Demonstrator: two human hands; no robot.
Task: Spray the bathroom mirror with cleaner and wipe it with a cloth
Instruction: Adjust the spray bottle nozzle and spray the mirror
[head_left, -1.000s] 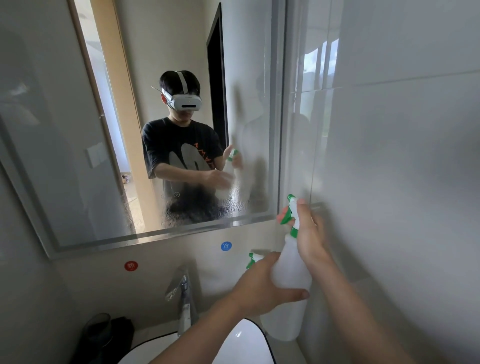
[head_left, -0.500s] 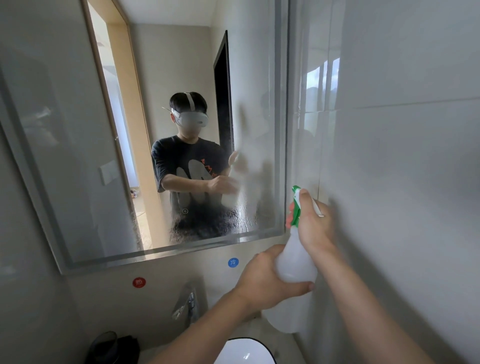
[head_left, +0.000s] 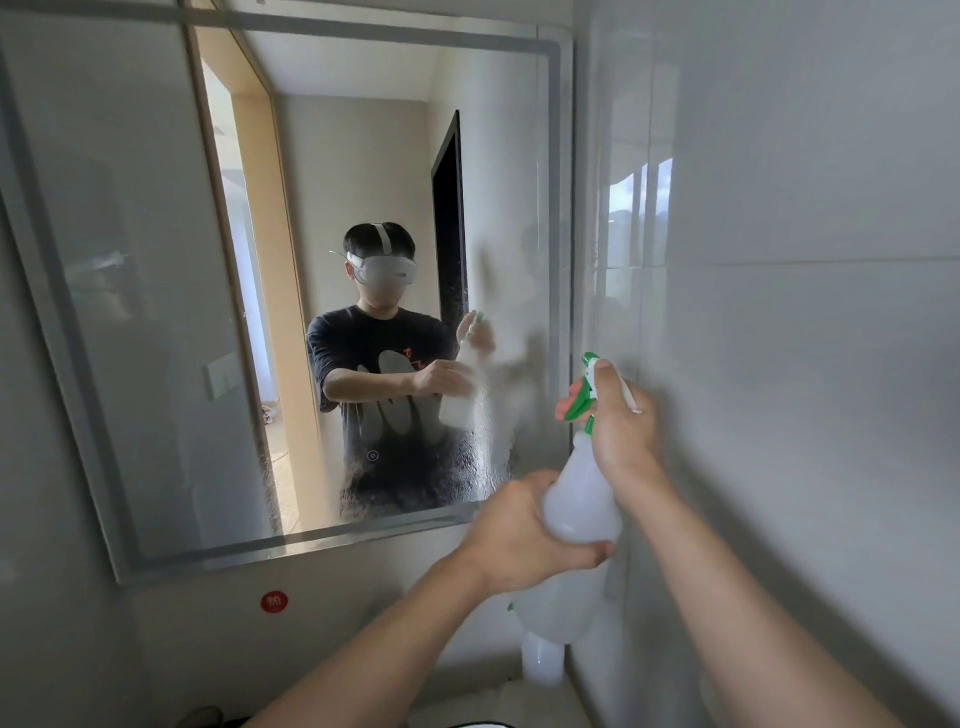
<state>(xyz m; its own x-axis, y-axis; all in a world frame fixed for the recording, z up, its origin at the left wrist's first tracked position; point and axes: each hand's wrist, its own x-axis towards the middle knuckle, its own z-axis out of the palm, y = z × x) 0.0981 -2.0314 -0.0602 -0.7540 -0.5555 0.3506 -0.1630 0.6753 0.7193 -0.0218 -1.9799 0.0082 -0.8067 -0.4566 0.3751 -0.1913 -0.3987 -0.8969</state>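
A translucent white spray bottle (head_left: 579, 499) with a green trigger head is held up in front of the mirror's lower right corner. My right hand (head_left: 621, 421) grips its neck and trigger, the nozzle pointing left at the glass. My left hand (head_left: 519, 530) wraps round the bottle's body from the left. The framed bathroom mirror (head_left: 156, 312) fills the left and middle of the view. Fine wet droplets cover its lower right part (head_left: 467, 467). No cloth is in view.
A glossy tiled wall (head_left: 779, 364) stands close on the right. A second white bottle (head_left: 543, 660) sits below on the counter by the corner. A red round sticker (head_left: 274, 601) is on the wall under the mirror. The basin's rim shows at the bottom edge.
Both hands have lifted the bottle higher along the mirror's right side. The view has tilted up, so the tap and basin have dropped out of sight and the mirror's top edge shows.
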